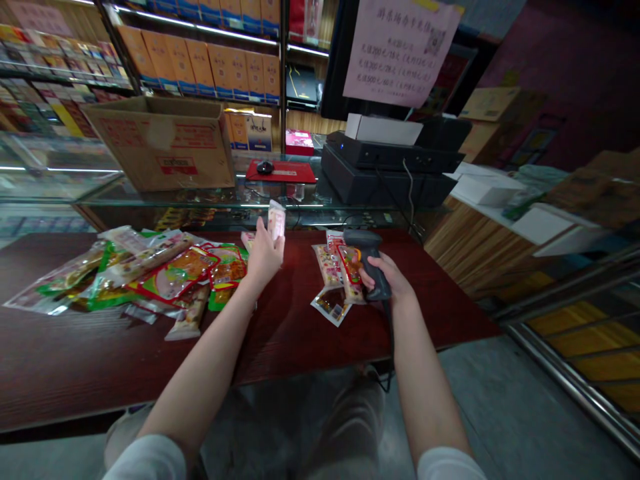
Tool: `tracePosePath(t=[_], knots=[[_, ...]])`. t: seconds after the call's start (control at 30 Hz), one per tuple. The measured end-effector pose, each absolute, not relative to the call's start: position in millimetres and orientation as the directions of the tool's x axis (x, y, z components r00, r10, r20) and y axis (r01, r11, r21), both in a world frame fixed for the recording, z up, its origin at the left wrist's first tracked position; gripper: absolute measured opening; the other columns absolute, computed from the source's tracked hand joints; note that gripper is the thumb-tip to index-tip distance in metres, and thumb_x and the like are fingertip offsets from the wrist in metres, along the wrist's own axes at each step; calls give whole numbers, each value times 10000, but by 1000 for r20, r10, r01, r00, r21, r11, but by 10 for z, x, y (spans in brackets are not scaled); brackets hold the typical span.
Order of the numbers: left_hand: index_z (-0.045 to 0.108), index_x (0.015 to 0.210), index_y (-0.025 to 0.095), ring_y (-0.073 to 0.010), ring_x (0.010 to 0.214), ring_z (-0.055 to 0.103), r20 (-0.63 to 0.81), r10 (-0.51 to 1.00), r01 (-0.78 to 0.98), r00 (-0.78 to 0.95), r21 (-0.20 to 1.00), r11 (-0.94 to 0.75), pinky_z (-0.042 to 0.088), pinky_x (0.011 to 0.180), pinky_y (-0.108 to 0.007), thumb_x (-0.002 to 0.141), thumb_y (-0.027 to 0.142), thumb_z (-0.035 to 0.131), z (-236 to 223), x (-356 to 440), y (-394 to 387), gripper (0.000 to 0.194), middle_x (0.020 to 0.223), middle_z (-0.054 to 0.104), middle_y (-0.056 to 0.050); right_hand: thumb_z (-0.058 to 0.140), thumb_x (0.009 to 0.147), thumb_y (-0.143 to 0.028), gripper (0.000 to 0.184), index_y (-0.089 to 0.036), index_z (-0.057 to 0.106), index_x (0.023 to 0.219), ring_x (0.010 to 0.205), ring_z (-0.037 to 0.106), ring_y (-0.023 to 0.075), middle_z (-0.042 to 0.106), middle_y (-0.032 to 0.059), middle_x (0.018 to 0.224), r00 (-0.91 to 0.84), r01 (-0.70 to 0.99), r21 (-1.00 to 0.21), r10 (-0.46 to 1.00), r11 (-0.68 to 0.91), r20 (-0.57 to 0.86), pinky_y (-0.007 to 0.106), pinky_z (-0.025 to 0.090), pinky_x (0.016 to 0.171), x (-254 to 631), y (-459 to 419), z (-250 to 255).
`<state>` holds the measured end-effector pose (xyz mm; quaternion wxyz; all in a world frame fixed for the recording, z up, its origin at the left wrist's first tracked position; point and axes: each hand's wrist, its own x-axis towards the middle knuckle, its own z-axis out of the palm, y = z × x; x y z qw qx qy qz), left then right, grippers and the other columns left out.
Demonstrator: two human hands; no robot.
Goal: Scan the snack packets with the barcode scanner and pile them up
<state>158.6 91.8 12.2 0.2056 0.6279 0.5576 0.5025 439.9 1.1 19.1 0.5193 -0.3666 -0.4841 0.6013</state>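
My left hand (266, 253) is closed around a small wrapped snack bar (277, 219), held upright above the middle of the table. In my right hand (393, 277) is a dark barcode scanner (364, 241), gripped by its handle, with its head turned left and its cable hanging down past the table edge. Left of the scanner, partly behind it, lies a small group of snack packets (329, 267), with a small dark packet (330, 305) in front. A larger heap of plastic-wrapped snacks (170, 273), some with green or red edges, spreads to the left of my left hand.
Behind the dark red table (290, 333) runs a glass counter with an open cardboard box (165, 150), a mouse (265, 167) on a red mat (295, 172), and a black cash drawer (380, 180). A paper sign (400, 53) hangs above. Stocked shelves stand farther back.
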Motion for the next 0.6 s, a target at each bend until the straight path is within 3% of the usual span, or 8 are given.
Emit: tracePosePath(t=[0.1, 0.17, 0.23, 0.33, 0.43, 0.53, 0.6], knots=[[455, 1312, 93, -438, 1148, 585, 295, 947, 779, -129, 621, -87, 396, 976, -602, 816, 297, 580, 306, 1257, 837, 551, 1151, 633, -279, 653, 770, -415, 339, -182, 514, 974, 347, 377, 87, 462, -82, 451, -155, -266, -964, 986, 15, 58, 211, 279, 352, 4428, 21, 201], [546, 1185, 70, -472, 1117, 586, 189, 966, 858, -174, 512, 54, 407, 935, -629, 805, 315, 578, 355, 1082, 806, 453, 1050, 654, -298, 650, 769, -423, 326, -183, 516, 944, 349, 380, 88, 474, -74, 453, -143, -266, -964, 988, 20, 60, 212, 269, 352, 4449, 30, 190], [590, 1103, 58, -494, 1165, 541, 198, 959, 888, -205, 450, 97, 386, 942, -655, 792, 332, 580, 354, 981, 792, 415, 1086, 629, -325, 653, 766, -420, 315, -186, 515, 925, 353, 391, 88, 491, -66, 463, -123, -273, -961, 990, 39, 75, 212, 268, 358, 4472, 44, 167], [585, 1153, 47, -503, 1296, 399, 419, 881, 915, -219, 403, 36, 234, 1018, -728, 810, 327, 538, 328, 984, 770, 445, 1306, 504, -344, 651, 763, -428, 319, -186, 524, 927, 355, 401, 91, 503, -62, 470, -104, -277, -959, 991, 54, 86, 215, 277, 365, 4519, 75, 127], [531, 1272, 82, -472, 1362, 308, 577, 796, 918, -182, 390, -73, 102, 1056, -745, 829, 290, 508, 331, 1158, 730, 489, 1418, 428, -295, 648, 749, -448, 345, -183, 538, 940, 356, 396, 93, 493, -66, 459, -75, -293, -954, 993, 67, 92, 220, 285, 368, 4572, 102, 107], [572, 1217, 124, -439, 1363, 335, 575, 818, 907, 15, 336, -253, 147, 1097, -680, 824, 301, 546, 334, 1509, 685, 431, 1380, 483, -252, 644, 754, -453, 345, -183, 542, 942, 368, 402, 94, 476, -70, 446, -34, -320, -944, 994, 84, 100, 218, 306, 378, 4619, 113, 106], [621, 1081, 117, -433, 1265, 467, 414, 888, 888, 202, 304, -344, 295, 1066, -598, 838, 381, 557, 303, 1819, 666, 365, 1238, 580, -261, 637, 764, -453, 334, -186, 543, 940, 372, 408, 96, 466, -73, 443, -11, -340, -935, 994, 98, 108, 219, 322, 384, 4651, 120, 97]])
